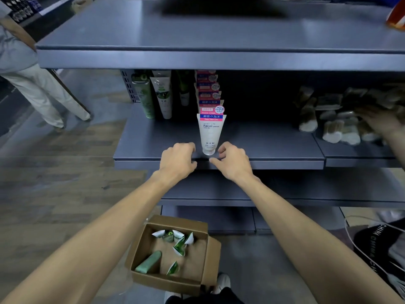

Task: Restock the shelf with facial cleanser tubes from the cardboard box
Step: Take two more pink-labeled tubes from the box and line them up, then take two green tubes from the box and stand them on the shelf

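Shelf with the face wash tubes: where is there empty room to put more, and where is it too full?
The middle shelf is bare between the green tubes and the white tube row, and again from that row rightward to the cotton swab packs. The left hand and right hand flank the front white tube. The swab corner is crowded.

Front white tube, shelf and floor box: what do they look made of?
Front white tube: likely soft plastic, semi-gloss, with printed label and flat crimped top. Shelf: probably painted metal, smooth grey-blue, faintly reflective. Box: brown cardboard, matte, with folded flaps.
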